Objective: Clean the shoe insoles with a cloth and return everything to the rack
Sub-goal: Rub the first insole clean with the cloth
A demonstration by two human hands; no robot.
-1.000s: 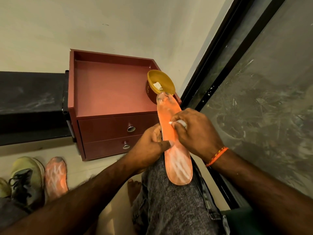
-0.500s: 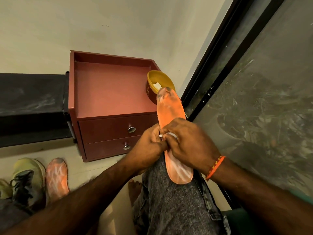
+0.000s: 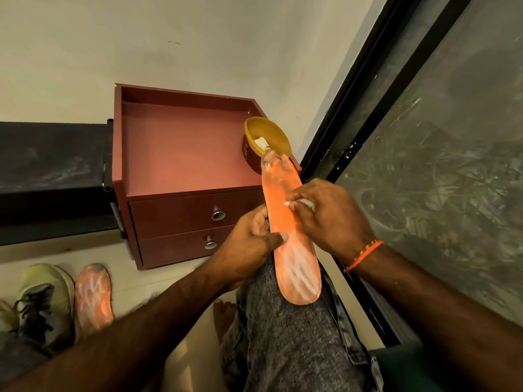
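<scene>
Insole (image 3: 285,222), orange, foam-like, white-streaked, on knee; left hand (image 3: 249,247) grips edge; right hand (image 3: 331,219) pinches white cloth (image 3: 304,203).

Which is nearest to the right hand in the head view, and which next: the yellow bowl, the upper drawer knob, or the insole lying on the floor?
From the right hand:
1. Yellow bowl, just beyond it on the cabinet's right corner.
2. Upper drawer knob, to its left on the cabinet front.
3. Floor insole, far left beside the shoe.
</scene>
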